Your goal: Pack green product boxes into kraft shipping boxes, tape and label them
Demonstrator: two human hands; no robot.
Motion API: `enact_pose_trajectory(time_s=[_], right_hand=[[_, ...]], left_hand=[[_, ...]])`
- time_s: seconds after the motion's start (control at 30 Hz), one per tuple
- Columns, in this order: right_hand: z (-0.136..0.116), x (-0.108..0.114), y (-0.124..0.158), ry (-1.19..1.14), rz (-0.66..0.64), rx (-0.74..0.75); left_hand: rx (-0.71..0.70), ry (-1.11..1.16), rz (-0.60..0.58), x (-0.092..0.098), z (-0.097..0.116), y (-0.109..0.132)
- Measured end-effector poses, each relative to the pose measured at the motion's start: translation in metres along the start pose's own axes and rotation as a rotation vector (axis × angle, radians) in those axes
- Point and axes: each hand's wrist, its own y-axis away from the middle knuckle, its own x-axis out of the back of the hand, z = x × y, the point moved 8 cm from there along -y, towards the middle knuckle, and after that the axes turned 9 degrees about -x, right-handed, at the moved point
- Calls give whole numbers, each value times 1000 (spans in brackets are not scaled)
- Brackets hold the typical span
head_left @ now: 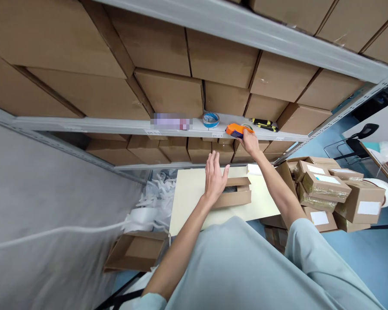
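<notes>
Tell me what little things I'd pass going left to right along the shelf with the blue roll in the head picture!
Blurred purple item → blue roll → orange tool in the right hand → yellow-and-black tools.

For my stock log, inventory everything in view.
Rack: one, grey, ahead
Cartons: many, brown, rack
Tape roll: one, blue, rack
Blurred patch: one, purplish, rack
Cutters: apparently two, yellow-black, rack
Tool: one, orange, rack edge
Table: one, cream, centre
Open carton: one, brown, table
Small item: one, white, table
Parcels: several, brown, right
Plastic: heap, whitish, left
Lower box: one, brown, left
Cord: one, white, left
Chair: one, black, right
Left hand: one, at open carton
Right hand: one, on tool
</notes>
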Motion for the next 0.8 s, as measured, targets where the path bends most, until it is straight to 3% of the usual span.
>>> enact_pose_trajectory(time_s=[0.2, 0.3, 0.37, 0.53, 0.8], right_hand=[[-7, -29, 164, -171, -66, 54], [-19, -34, 238, -266, -126, 133], [-24, -34, 271, -306, -151, 138], [-29, -32, 309, -346, -216, 92], [-33, -23, 321, -311, -292, 132]], left_hand=[[212, 143, 68, 38, -16, 56], [326, 277, 85, 44, -21, 88], [379, 351, 79, 46, -21, 104], [402, 430, 77, 59, -7, 119], [306, 387, 42, 82, 12, 109]])
